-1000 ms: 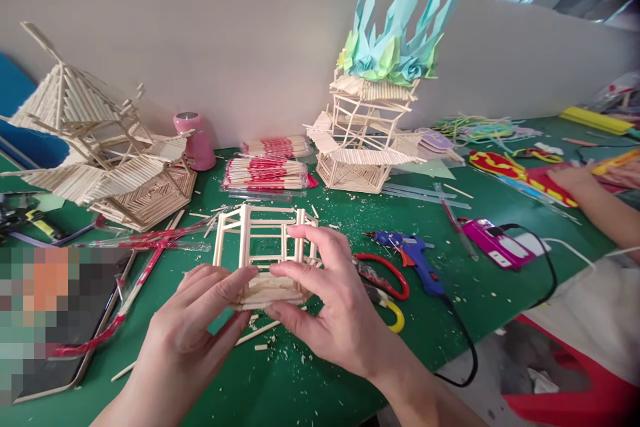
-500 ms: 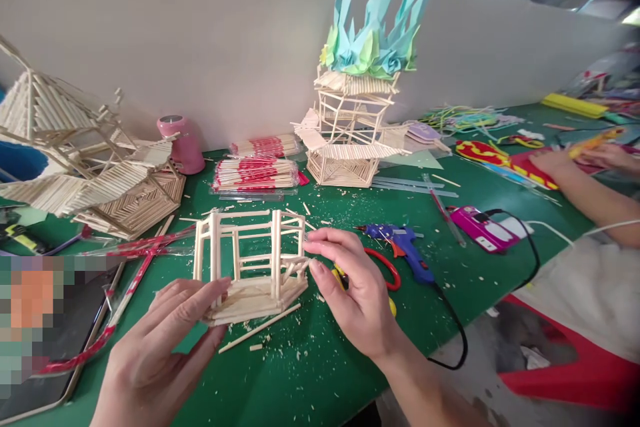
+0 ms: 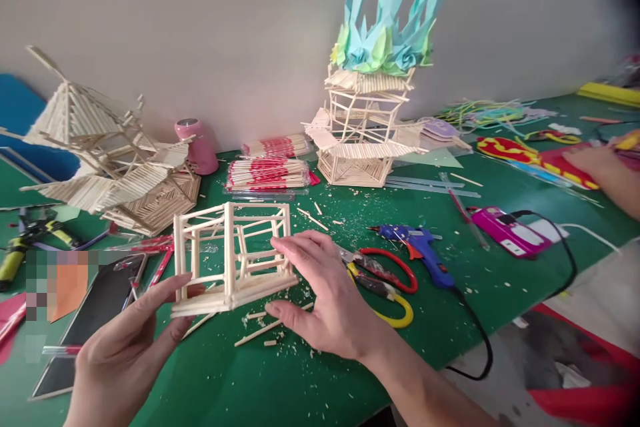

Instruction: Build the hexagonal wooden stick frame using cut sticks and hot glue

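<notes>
A small open frame of pale wooden sticks (image 3: pixel 229 260), with upright posts, rails and a flat stick base, is held slightly above the green table (image 3: pixel 260 387). My left hand (image 3: pixel 120 340) pinches its lower left corner, thumb below and fingers above the base. My right hand (image 3: pixel 333 300) is at the frame's right side, thumb and fingers apart, fingertips at or against a right post; exact contact is unclear. Loose sticks (image 3: pixel 265 332) lie beneath. Scissors (image 3: pixel 387 280) with red and yellow handles and a blue glue gun (image 3: pixel 413 250) lie right of my right hand.
Behind stand a stick tower (image 3: pixel 355 167) topped with folded paper and a roofed stick model (image 3: pixel 115 180). Bundled sticks (image 3: pixel 267 173) and a pink bottle (image 3: pixel 203 150) are near the wall. A dark tablet-like panel (image 3: pixel 95 310) lies left. Another person's hand (image 3: pixel 593 160) is far right.
The stick frame has turned and shifted left, with one post now facing me. My left hand moved left with it; my right hand's thumb dropped away from the frame. The camera view shifted left.
</notes>
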A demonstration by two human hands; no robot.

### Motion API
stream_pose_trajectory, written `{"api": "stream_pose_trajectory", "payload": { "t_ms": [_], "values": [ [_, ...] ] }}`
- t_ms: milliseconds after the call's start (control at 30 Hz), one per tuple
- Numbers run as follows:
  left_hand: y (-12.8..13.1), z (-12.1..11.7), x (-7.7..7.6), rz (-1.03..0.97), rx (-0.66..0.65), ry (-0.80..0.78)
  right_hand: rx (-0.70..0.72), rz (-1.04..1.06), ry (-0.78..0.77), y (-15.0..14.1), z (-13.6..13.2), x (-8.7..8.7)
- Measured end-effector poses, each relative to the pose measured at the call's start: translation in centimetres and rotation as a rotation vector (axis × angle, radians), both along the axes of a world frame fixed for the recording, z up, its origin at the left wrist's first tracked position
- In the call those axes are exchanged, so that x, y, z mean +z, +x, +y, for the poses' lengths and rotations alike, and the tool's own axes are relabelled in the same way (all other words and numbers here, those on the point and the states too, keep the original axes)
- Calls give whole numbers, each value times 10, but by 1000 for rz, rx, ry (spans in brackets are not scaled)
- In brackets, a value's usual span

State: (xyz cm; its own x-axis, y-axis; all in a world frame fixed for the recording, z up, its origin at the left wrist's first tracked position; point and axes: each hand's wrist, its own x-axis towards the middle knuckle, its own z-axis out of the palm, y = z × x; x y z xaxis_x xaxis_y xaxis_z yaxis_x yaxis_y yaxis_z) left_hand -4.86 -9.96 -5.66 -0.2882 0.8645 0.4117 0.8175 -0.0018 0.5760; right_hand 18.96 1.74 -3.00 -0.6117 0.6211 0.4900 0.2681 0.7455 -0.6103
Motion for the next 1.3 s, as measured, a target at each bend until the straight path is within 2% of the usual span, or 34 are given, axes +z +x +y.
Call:
{"api": "stream_pose_trajectory", "payload": {
  "t_ms": [100, 200, 300, 467, 667, 800, 1300],
  "values": [
    [-1, -1, 3, -67, 44, -52, -2, 30, 32, -10, 1, 1],
    [0, 1, 7, -95, 83, -3, 1, 40, 47, -18, 1, 3],
    [-3, 3, 13, 31, -3, 41, -6, 36, 71, -23, 1, 5],
    [-5, 3, 29, 310, -63, 105, -21, 36, 119, -30, -4, 6],
    [-8, 4, 42, 392, -234, 25, -11, 2, 137, -35, -9, 6],
    [-12, 5, 44, 424, -283, 43, 4, -7, 140, -37, -11, 7],
    [-13, 6, 44, 362, -275, 106, 32, 0, 63, -41, -9, 11]
  ]
}}
